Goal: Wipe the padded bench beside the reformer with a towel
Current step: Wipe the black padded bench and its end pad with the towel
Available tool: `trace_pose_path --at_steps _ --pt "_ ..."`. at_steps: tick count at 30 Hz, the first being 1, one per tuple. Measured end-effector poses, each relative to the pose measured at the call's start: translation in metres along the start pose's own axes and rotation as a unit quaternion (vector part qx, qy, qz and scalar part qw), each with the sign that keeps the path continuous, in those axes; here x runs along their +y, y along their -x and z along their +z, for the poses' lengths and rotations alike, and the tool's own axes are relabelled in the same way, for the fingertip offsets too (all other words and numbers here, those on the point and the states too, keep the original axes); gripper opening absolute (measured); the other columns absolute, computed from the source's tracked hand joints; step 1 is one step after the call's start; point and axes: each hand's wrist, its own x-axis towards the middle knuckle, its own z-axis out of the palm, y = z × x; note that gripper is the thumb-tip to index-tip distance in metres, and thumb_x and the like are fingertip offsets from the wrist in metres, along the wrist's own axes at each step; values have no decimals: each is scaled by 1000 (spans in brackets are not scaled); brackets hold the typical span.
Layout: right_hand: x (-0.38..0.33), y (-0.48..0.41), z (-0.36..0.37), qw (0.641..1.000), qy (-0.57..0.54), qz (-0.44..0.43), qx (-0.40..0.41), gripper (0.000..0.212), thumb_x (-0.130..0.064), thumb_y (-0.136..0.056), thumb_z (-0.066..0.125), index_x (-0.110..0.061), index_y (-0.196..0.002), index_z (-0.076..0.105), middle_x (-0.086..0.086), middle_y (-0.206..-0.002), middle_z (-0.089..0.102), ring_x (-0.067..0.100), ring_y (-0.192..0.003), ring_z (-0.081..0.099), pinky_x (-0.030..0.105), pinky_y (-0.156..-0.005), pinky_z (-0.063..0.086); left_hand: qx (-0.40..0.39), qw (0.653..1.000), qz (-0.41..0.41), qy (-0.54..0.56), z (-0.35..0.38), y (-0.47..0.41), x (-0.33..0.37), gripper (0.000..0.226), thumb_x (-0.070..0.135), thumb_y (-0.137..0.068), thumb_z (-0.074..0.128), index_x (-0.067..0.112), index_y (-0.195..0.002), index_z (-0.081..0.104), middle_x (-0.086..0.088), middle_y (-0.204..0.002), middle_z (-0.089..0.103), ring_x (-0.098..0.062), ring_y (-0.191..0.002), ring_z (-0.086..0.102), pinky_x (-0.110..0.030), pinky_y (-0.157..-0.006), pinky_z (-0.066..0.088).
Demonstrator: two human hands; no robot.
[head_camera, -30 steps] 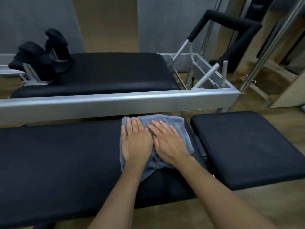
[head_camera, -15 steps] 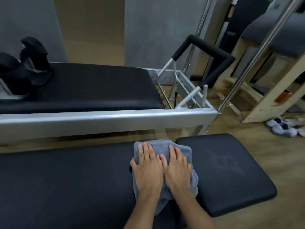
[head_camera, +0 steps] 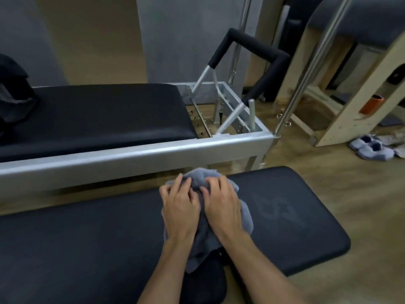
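A grey towel (head_camera: 202, 233) lies bunched on the black padded bench (head_camera: 87, 238), over the gap between the long pad and a shorter pad (head_camera: 295, 216) to the right. My left hand (head_camera: 180, 207) and my right hand (head_camera: 221, 205) sit side by side on the towel. The fingers of both are curled into the cloth, gathering it. Faint wipe marks show on the shorter pad. The reformer (head_camera: 131, 154) stands just behind the bench, with a silver frame and a black carriage pad.
The reformer's black padded footbar (head_camera: 254, 47) rises at its right end. A slanted metal pole (head_camera: 306, 71) and a wooden apparatus (head_camera: 350, 102) stand to the right. Pale shoes (head_camera: 372, 148) lie on the wooden floor. Black shoulder rests (head_camera: 13, 88) are at the left edge.
Both hands were flat on the spread towel; now their fingers curl and bunch it. The towel has slid right toward the shorter pad, and my view has shifted right.
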Motion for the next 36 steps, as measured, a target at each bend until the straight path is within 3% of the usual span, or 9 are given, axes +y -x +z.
trace_pose_path --at_steps 5,8,10,12,14,16,24,30,36 --pt "62 -29 -50 999 0 18 49 21 -22 -96 55 -6 -109 61 16 -108 60 32 -95 57 50 -77 50 7 997 45 58 42 -16 71 33 18 -93 55 15 -124 65 0 -136 57 -24 -120 42 -32 -85 44" --pt "109 -38 -58 996 47 73 36 30 -34 -95 53 -15 -117 59 12 -118 59 33 -108 55 50 -86 45 -57 995 81 -18 73 -22 94 35 23 -94 48 17 -125 62 -1 -137 55 -24 -124 41 -40 -97 38" --pt "134 -36 -45 987 77 130 -58 46 -46 -98 41 -25 -137 48 7 -143 47 31 -132 41 54 -102 32 -147 977 95 -121 98 -19 92 41 31 -98 37 20 -135 52 -4 -151 40 -23 -137 31 -47 -108 26" --pt "148 -28 -20 974 73 157 -147 54 -51 -100 25 -34 -151 27 1 -162 23 25 -148 15 57 -117 10 -218 957 96 -166 119 -15 79 52 36 -102 23 18 -151 29 -7 -162 17 -23 -149 11 -52 -118 10" --pt "153 -28 4 975 74 149 -147 55 -52 -100 17 -36 -153 18 -1 -164 14 22 -151 5 55 -119 -3 -223 955 94 -172 131 -19 65 55 38 -102 18 18 -154 18 -7 -164 12 -22 -150 4 -51 -120 4" --pt "154 -39 15 980 72 129 -134 55 -51 -100 18 -35 -152 21 0 -164 16 24 -150 7 55 -117 -6 -208 962 78 -161 136 -27 59 55 39 -102 19 19 -153 20 -7 -163 16 -21 -150 7 -48 -121 6" --pt "202 -49 -8 984 69 82 -143 51 -44 -101 30 -33 -151 29 1 -161 25 22 -149 14 50 -119 1 -175 960 51 -210 166 -9 103 58 40 -101 16 16 -154 15 -16 -162 14 -33 -149 5 -56 -118 4" --pt "288 -33 -59 980 60 156 -109 51 -39 -102 33 -27 -152 30 4 -161 27 20 -147 23 51 -117 21 -240 943 130 -188 222 14 176 62 41 -100 13 9 -154 11 -19 -162 7 -35 -149 -3 -58 -118 -4" --pt "292 7 -75 976 39 190 -94 53 -40 -104 24 -22 -154 24 8 -161 24 23 -146 25 45 -113 31 -250 933 188 -179 224 42 182 62 41 -101 15 9 -154 12 -17 -162 8 -32 -150 -1 -54 -119 -2"
